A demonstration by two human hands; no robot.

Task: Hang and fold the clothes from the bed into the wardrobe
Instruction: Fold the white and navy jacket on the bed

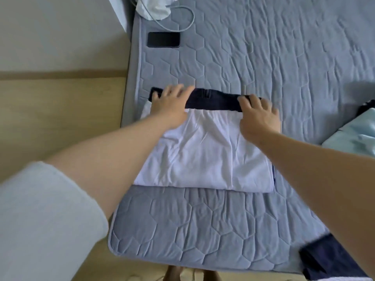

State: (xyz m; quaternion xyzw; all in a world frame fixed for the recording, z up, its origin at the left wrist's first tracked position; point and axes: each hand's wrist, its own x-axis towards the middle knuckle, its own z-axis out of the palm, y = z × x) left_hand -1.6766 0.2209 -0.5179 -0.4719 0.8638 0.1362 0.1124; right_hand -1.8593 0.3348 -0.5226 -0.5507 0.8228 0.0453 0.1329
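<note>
A white garment [205, 153] with a dark navy band [215, 99] along its far edge lies folded flat on the grey quilted bed [284, 57]. My left hand [169, 103] rests on the far left corner, fingers spread over the navy band. On the far right corner lies my right hand [257, 116], fingers spread flat, tips on the band. Neither hand plainly grips the cloth.
A black phone [163, 39] and a grey cable [182, 17] lie near the bed's far left edge, beside crumpled white cloth [156, 6]. A pale blue garment [355, 136] is at the right edge, a navy one [328, 260] bottom right. Wooden floor [60, 118] lies left.
</note>
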